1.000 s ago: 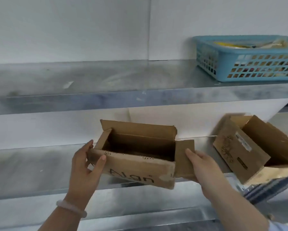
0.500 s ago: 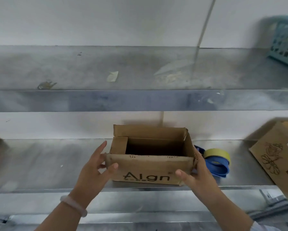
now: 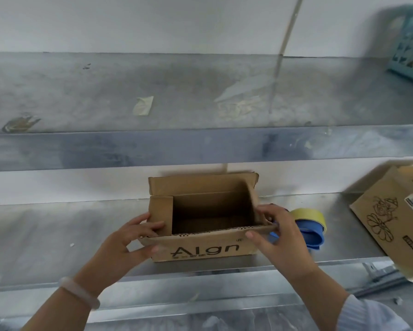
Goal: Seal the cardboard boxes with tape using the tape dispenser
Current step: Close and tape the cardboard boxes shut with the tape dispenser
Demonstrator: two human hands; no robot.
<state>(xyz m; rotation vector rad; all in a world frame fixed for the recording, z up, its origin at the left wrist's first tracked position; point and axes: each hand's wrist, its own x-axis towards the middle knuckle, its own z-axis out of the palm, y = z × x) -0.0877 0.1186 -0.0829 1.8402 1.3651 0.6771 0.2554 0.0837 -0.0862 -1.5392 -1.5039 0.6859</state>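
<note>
An open brown cardboard box (image 3: 205, 249) printed "Algn" stands near the front of the lower metal shelf (image 3: 57, 235), its back flap upright. My left hand (image 3: 126, 242) grips the box's left end, fingers on the folded-in left flap and thumb on the front wall. My right hand (image 3: 282, 237) grips the right end, fingers curled over the right flap and front corner. Just right of the box, behind my right hand, lies a blue tape dispenser (image 3: 313, 237) with a yellow tape roll (image 3: 308, 215), partly hidden.
A second open cardboard box (image 3: 392, 220) with a flower drawing lies tilted at the lower shelf's right end, overhanging the edge. The upper shelf (image 3: 200, 146) holds paper scraps and a blue plastic basket (image 3: 411, 46) at far right. A white wall is behind.
The box has been set down on the lower shelf and squared to me. Both hands shifted from its sides up onto the end flaps, and the right flap is folding inward.
</note>
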